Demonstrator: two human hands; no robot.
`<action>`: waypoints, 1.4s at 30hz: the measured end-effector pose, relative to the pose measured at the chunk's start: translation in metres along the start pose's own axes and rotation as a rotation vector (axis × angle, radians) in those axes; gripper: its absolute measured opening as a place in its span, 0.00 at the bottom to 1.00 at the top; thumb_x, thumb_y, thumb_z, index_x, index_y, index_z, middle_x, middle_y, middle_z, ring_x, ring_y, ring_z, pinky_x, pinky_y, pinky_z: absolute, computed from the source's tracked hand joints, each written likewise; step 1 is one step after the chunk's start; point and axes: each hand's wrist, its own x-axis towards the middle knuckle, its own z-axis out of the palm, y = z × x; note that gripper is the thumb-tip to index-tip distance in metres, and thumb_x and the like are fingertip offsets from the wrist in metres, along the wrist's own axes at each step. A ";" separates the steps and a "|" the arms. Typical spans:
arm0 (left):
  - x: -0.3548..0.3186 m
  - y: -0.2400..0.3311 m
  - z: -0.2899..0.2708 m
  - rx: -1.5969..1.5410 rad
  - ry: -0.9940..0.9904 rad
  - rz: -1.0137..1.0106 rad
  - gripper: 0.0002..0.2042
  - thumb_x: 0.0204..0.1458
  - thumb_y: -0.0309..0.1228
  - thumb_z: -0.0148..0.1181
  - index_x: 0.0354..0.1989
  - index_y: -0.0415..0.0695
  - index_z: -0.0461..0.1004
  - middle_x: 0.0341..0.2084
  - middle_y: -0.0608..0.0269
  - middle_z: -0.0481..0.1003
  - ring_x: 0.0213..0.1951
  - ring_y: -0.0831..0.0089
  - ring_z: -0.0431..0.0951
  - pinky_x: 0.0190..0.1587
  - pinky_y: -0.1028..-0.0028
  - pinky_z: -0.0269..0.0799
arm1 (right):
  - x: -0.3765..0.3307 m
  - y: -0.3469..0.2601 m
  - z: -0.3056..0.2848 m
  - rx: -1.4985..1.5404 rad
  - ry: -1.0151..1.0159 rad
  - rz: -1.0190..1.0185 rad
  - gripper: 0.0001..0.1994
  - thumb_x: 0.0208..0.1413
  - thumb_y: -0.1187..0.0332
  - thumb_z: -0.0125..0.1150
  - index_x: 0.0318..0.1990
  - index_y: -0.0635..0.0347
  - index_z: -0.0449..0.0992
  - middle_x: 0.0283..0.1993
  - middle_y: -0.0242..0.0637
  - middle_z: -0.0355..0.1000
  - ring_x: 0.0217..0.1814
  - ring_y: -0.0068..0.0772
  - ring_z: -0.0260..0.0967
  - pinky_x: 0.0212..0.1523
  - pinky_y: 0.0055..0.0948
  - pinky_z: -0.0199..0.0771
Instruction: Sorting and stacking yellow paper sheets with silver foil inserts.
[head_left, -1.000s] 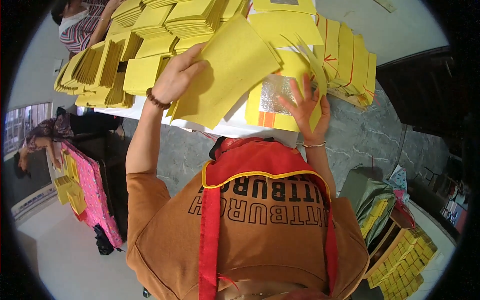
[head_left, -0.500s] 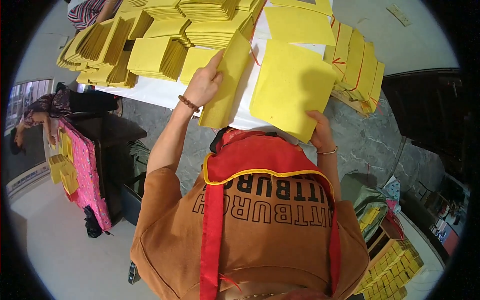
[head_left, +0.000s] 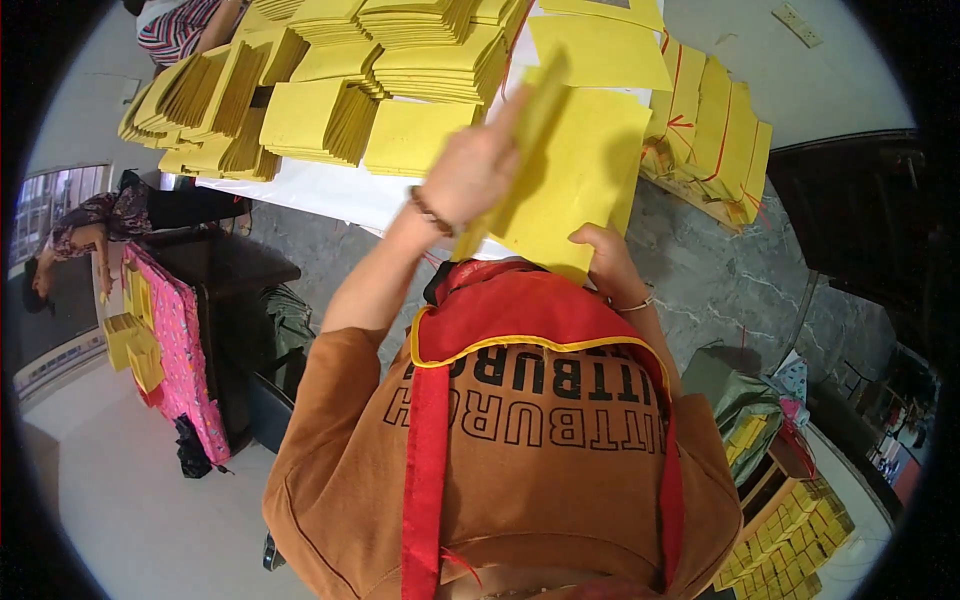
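My left hand [head_left: 475, 175], smeared by motion, is closed around a narrow folded piece of yellow paper [head_left: 545, 95], tilted up over the left part of a wide yellow paper sheet [head_left: 575, 165]. Whether the two are joined, I cannot tell. At the near right corner of the wide sheet, my right hand [head_left: 608, 262] pinches its edge, thumb on top and the other fingers hidden beneath. More yellow paper [head_left: 625, 205] shows under the sheet's right side. Left of my left hand lies a flat folded yellow piece [head_left: 420, 135] on the white-covered table [head_left: 320, 195].
Several stacks of folded yellow paper [head_left: 310, 115] fill the table's left side. Yellow bundles tied with red string [head_left: 705, 125] stand at right. Another person [head_left: 115, 215] bends beside a pink-covered table [head_left: 180, 350] at left. Yellow blocks [head_left: 790, 540] are piled low right.
My left hand has moved right with the narrow folded piece, now over the wide sheet's left part. My right hand has shifted slightly left with the wide sheet, uncovering paper beneath.
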 end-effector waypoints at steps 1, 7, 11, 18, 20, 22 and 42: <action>0.003 0.001 0.020 -0.069 0.005 0.045 0.29 0.43 0.25 0.47 0.59 0.46 0.51 0.18 0.43 0.69 0.22 0.50 0.72 0.27 0.61 0.68 | 0.003 -0.005 0.009 0.274 0.013 0.054 0.20 0.44 0.78 0.45 0.49 0.66 0.60 0.46 0.40 0.63 0.46 0.33 0.64 0.46 0.27 0.65; 0.008 0.007 0.086 -0.404 -0.048 -0.090 0.21 0.48 0.34 0.53 0.49 0.37 0.64 0.34 0.54 0.71 0.27 0.65 0.74 0.31 0.73 0.69 | 0.005 -0.011 0.016 0.687 0.056 0.099 0.19 0.45 0.79 0.44 0.48 0.66 0.61 0.43 0.40 0.65 0.44 0.31 0.65 0.45 0.28 0.67; 0.008 -0.009 0.098 -0.601 -0.101 -0.135 0.19 0.48 0.36 0.57 0.45 0.37 0.66 0.30 0.67 0.69 0.28 0.82 0.69 0.30 0.82 0.66 | 0.006 0.000 0.007 0.742 -0.047 0.121 0.22 0.44 0.80 0.40 0.51 0.67 0.58 0.47 0.42 0.64 0.47 0.35 0.66 0.48 0.32 0.68; 0.008 -0.016 0.106 -0.739 -0.144 -0.161 0.18 0.50 0.35 0.56 0.45 0.36 0.66 0.31 0.67 0.69 0.33 0.83 0.69 0.34 0.82 0.65 | 0.008 0.005 0.008 0.849 -0.043 0.102 0.17 0.46 0.78 0.41 0.46 0.67 0.63 0.42 0.40 0.66 0.43 0.32 0.67 0.44 0.30 0.69; 0.008 -0.016 0.107 -0.853 -0.160 -0.236 0.16 0.51 0.34 0.54 0.44 0.36 0.66 0.32 0.65 0.70 0.34 0.82 0.68 0.36 0.82 0.65 | 0.009 0.008 0.006 0.935 -0.070 0.094 0.18 0.47 0.77 0.40 0.48 0.67 0.62 0.43 0.41 0.66 0.44 0.33 0.67 0.46 0.32 0.68; 0.007 -0.017 0.109 -0.859 -0.152 -0.230 0.15 0.52 0.33 0.53 0.44 0.36 0.66 0.32 0.64 0.70 0.33 0.81 0.69 0.36 0.81 0.65 | 0.009 0.009 0.006 0.954 -0.078 0.095 0.18 0.47 0.76 0.40 0.49 0.67 0.61 0.45 0.42 0.65 0.46 0.34 0.66 0.47 0.32 0.68; 0.004 -0.028 0.081 -1.083 -0.078 -0.373 0.15 0.53 0.23 0.42 0.50 0.39 0.66 0.34 0.63 0.73 0.32 0.82 0.72 0.34 0.83 0.68 | 0.014 -0.002 0.006 1.282 -0.075 -0.058 0.22 0.53 0.65 0.40 0.56 0.62 0.55 0.55 0.42 0.60 0.56 0.40 0.59 0.58 0.39 0.56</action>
